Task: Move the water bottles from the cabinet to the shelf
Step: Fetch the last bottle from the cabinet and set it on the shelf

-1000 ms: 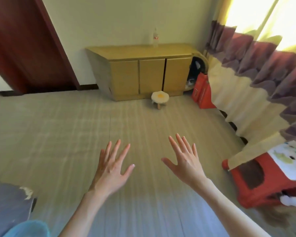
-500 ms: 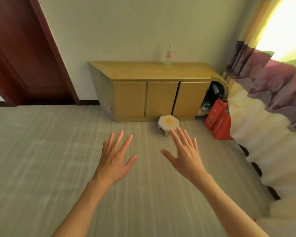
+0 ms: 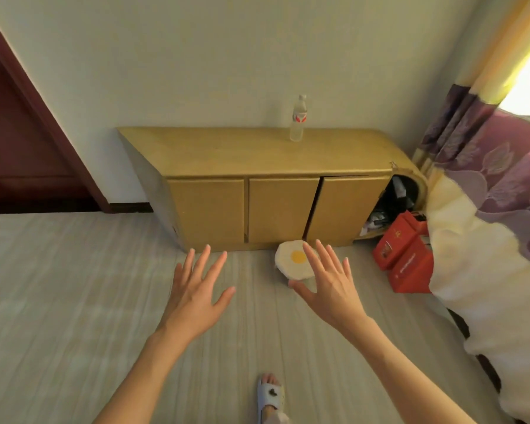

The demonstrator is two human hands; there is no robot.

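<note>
Reaching fwd w/ both palms down, fingers spread, nothing held: left hand and right hand at frame centre, prob. free for grabbing. Water bottle upright atop cabinet, upper centre, well apart.

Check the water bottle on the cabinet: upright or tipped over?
Upright. The water bottle stands on its base on the cabinet top, cap pointing up, near the wall. Neither hand touches it.
</note>
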